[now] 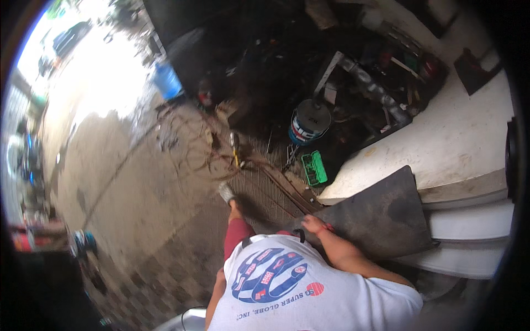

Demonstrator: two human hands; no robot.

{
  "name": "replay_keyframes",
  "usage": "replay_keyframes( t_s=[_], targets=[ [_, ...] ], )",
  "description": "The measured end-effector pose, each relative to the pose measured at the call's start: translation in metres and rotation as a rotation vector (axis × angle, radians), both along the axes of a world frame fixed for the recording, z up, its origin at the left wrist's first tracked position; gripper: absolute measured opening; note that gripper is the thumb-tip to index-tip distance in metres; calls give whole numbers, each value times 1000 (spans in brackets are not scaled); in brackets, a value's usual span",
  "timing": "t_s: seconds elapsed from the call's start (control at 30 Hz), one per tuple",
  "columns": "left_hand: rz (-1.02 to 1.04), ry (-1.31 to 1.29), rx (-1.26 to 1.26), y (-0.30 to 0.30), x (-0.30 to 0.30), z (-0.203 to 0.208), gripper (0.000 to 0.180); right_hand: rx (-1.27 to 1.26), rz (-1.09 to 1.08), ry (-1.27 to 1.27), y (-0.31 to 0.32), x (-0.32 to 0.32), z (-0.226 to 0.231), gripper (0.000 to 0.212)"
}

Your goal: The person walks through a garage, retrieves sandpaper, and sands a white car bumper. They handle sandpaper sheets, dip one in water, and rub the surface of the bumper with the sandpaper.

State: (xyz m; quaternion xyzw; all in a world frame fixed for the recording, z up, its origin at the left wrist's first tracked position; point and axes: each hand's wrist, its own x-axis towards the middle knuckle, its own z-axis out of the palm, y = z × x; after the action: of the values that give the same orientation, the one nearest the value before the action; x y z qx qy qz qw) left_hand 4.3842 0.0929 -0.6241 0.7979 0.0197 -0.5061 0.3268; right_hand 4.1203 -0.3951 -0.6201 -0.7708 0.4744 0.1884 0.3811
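Observation:
My right hand (313,223) is just in front of my waist, with its fingers curled. Whatever lies in them, if anything, is too small and blurred to make out. A red band circles that wrist. Beside and beyond the hand leans a large dark flat sheet (381,215), and a short black curved piece (300,235) shows by my waist. My left hand (220,278) hangs at my left side, partly covered by my white shirt (292,281), so its fingers are hidden. One foot in a light shoe (226,191) is stepping on the ground.
An open green case (314,168) lies ahead, near a lidded bucket (310,121). A yellow-handled tool (236,150) and reddish hoses (193,157) lie on the ground. Cluttered metal parts (375,88) fill the dark area. A blue water jug (167,81) stands far left; a white panel (436,132) is right.

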Motion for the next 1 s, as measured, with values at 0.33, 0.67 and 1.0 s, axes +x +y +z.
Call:
replay_keyframes(
  t_s=[0.33,0.67,1.0],
  targets=[
    [-79,-80,-25,-209,451,9,31,-121,-665,-70,-39,75,32,38],
    [-154,-197,-201,-531,611,105,51,-220,-676,-237,-134,189,-64,40],
    [-1123,-403,-293,-760,451,94,37,-391,-510,-48,-328,176,-52,34]
  ],
)
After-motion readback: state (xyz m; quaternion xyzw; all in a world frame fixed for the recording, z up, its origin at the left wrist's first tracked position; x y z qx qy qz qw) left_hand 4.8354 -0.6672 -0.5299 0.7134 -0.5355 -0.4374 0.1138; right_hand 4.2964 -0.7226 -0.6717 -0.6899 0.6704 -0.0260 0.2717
